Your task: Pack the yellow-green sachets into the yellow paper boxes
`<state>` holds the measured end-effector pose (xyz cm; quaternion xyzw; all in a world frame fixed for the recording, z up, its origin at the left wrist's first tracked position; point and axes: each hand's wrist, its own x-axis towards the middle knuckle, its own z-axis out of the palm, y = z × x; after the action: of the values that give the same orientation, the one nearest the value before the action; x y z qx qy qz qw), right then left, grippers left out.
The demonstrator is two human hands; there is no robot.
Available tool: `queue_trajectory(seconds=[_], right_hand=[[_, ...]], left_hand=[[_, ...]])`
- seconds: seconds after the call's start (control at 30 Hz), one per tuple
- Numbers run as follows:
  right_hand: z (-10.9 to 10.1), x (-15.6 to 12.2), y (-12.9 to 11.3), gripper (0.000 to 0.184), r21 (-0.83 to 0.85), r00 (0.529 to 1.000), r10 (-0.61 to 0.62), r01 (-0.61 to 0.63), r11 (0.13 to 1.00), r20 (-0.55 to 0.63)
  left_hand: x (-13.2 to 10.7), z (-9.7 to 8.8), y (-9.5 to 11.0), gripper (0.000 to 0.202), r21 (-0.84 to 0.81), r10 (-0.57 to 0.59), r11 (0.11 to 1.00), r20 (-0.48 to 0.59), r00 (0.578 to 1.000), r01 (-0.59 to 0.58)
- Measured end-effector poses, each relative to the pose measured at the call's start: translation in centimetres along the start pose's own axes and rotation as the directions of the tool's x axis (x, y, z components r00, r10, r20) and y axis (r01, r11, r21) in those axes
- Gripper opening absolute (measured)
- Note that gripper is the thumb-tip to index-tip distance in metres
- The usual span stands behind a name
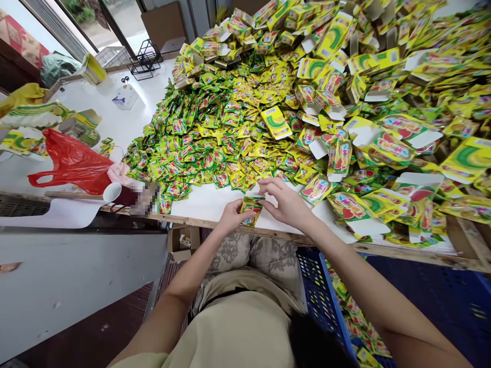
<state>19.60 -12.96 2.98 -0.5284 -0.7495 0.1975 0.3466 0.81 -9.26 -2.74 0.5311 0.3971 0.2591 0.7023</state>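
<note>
My left hand (232,215) is closed around the lower left side of a small yellow-green box (252,208) with a watermelon picture, held just above the table's front edge. At the box's upper end, my right hand (284,202) has its thumb and bent fingers on the edge by a white flap. Right beyond my hands lies a big heap of small green and yellow sachets (203,138). A closed-looking yellow box (276,122) rests on that heap. To the right of my right hand lies another watermelon box (316,189).
Many unfolded boxes (341,36) are piled at the back and right. On the left are a red plastic bag (76,163), a cup (112,192) and a black wire rack (144,60). Below the table stand a blue crate (326,296) and a cardboard box (177,245).
</note>
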Motion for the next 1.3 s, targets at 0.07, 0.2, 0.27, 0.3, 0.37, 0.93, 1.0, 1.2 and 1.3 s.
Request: queue_trajectory(seconds=[0.07,0.2,0.27,0.3,0.37,0.93,1.0,1.2,1.3], right_hand=[[0.0,-0.2,-0.5,0.012,-0.048,0.998,-0.052,0.053,0.997,0.020],[0.5,-0.4,-0.5,0.011,-0.048,0.991,-0.081,0.086,0.995,0.105],[0.8,-0.4,-0.3,0.011,-0.020,0.991,-0.075,0.078,0.997,0.114],[0.9,-0.4,-0.1,0.011,-0.007,0.991,-0.072,0.073,0.997,0.116],[1.0,-0.4,0.1,0.013,0.016,0.991,-0.065,0.064,0.998,0.118],[1.5,0.0,0.6,0.016,0.074,0.979,0.021,-0.037,0.997,0.205],[1.4,0.0,0.5,0.014,0.120,0.994,0.033,-0.046,0.992,0.108],[1.6,0.4,0.8,0.015,0.044,0.998,0.040,-0.042,0.998,0.050],[1.9,0.7,0.7,0.016,0.036,0.989,0.023,-0.028,0.999,0.146]], left_hand=[[0.0,0.0,-0.2,0.040,0.017,0.020,1.000,0.004,1.000,-0.020],[-0.1,-0.1,-0.1,0.038,0.065,0.051,0.997,0.016,0.999,-0.052],[-0.3,-0.2,0.3,0.039,0.075,0.067,0.995,0.058,0.996,-0.071],[-0.3,-0.3,0.7,0.038,0.080,0.079,0.993,0.075,0.994,-0.085],[-0.3,-0.4,1.6,0.035,0.114,0.102,0.987,0.080,0.992,-0.110],[1.0,-0.7,3.8,0.041,0.469,0.172,0.869,0.012,0.985,-0.157],[1.1,-0.9,3.5,0.041,0.434,0.163,0.888,0.014,0.987,-0.153],[1.2,-1.1,2.7,0.040,0.309,0.096,0.948,-0.041,0.995,-0.078],[1.2,-1.1,2.5,0.038,0.242,0.044,0.970,-0.080,0.996,-0.023]])
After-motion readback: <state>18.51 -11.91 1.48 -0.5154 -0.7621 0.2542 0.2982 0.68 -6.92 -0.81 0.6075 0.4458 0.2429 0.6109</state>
